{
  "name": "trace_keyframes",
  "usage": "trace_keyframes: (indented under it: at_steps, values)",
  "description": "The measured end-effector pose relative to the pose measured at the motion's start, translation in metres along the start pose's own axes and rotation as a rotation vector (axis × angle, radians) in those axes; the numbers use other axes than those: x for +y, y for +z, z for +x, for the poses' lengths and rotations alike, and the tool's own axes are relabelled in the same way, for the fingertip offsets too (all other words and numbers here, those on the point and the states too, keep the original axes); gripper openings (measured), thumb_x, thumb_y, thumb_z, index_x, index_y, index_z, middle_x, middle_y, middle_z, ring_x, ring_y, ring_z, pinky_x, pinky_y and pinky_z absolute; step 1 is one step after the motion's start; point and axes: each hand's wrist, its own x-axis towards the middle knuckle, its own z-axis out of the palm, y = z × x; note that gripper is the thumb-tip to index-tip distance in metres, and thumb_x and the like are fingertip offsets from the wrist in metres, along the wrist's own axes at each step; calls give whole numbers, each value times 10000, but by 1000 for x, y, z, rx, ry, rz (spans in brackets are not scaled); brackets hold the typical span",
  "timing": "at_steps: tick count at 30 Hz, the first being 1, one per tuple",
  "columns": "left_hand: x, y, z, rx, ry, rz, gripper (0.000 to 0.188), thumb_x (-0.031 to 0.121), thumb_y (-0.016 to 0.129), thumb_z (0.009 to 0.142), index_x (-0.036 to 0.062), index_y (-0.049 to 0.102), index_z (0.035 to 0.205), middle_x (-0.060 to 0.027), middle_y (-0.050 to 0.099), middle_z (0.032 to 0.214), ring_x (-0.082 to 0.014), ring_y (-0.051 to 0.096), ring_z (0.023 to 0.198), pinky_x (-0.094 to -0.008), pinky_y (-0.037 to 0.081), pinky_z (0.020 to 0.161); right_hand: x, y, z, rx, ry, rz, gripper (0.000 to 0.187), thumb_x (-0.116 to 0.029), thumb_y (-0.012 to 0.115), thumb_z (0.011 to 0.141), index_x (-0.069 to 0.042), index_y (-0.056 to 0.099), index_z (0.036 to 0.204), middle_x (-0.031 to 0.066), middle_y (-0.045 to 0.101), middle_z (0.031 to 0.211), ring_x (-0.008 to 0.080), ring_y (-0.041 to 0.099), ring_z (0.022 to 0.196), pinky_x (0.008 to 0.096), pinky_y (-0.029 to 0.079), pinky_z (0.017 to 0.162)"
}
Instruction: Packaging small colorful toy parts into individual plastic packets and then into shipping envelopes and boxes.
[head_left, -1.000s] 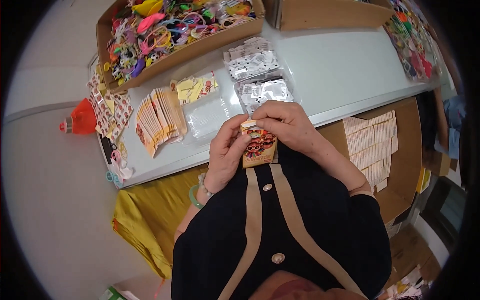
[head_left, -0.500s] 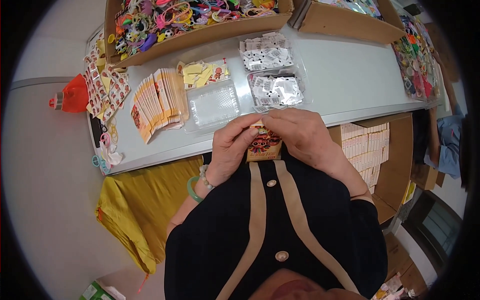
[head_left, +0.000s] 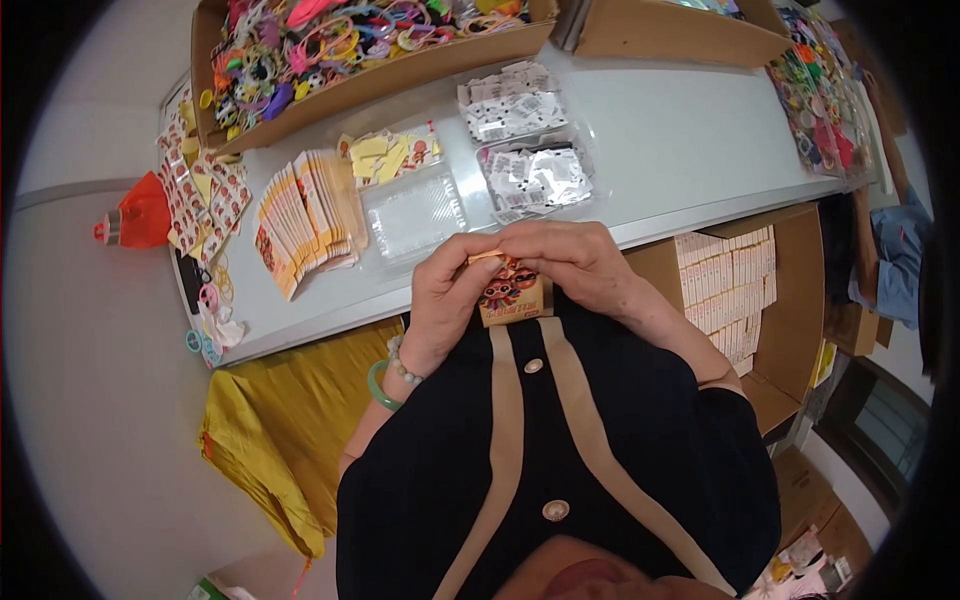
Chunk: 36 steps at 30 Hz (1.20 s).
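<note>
Close to my chest, at the table's front edge, I hold a small printed cardboard box with colourful cartoon figures on its face. My left hand grips its left side, thumb across the upper front. From the right, my right hand has its fingers closed over the box's top end, so that end is mostly hidden. Beyond my hands lie a clear plastic tray, a fanned stack of flat printed cartons, and two clear containers of small white printed packets.
A cardboard box of colourful trinkets stands at the back left. Sticker sheets and yellow slips lie on the table. At my right, an open carton holds rows of small boxes. Another person's blue sleeve shows far right.
The view has shifted slightly. My right fingers have drawn in lower and closer over the top of the box, and both hands stay on it.
</note>
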Motion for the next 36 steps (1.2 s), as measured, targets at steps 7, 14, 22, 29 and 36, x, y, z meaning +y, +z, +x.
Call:
trace_keyframes:
  at_steps: [7, 14, 22, 29, 36]
  values:
    - [3, 1, 13, 258, 18, -155, 115, 56, 595, 885, -26, 628, 958, 0, 620, 840, -43, 536, 780, -185, 443, 706, 9, 9, 3, 139, 259, 413, 253, -12, 598, 849, 6, 602, 1101, 41, 611, 1003, 88, 573, 884, 231, 473, 776]
    - [17, 18, 47, 159, -53, -299, 118, 98, 530, 928, -3, 574, 886, -14, 598, 794, -54, 549, 707, -207, 473, 652, 5, -26, 11, 207, 109, 135, 324, -1, 586, 801, -22, 592, 1124, 86, 595, 1110, 170, 582, 971, 273, 472, 824]
    - [43, 22, 61, -22, -202, -449, 153, 142, 494, 951, 9, 556, 995, -89, 623, 903, -124, 611, 788, -256, 505, 699, -6, -48, 22, 189, -370, -567, 375, -44, 619, 734, -62, 564, 1104, 126, 615, 1052, 303, 588, 1003, 374, 476, 828]
    - [46, 3, 84, -338, -53, -143, 466, 143, 682, 821, 12, 502, 1230, -75, 557, 1207, -177, 538, 1107, -314, 418, 958, -44, -76, 52, -72, 209, -143, 390, -308, 650, 805, -37, 588, 1078, 149, 662, 878, 305, 642, 863, 352, 489, 758]
    - [36, -5, 97, -160, -24, -357, 481, 254, 690, 812, -11, 518, 1175, -144, 632, 1066, -288, 647, 946, -389, 525, 847, -10, -212, 168, 399, 142, -764, 290, -277, 582, 833, -52, 655, 1002, 114, 665, 896, 231, 634, 824, 333, 488, 753]
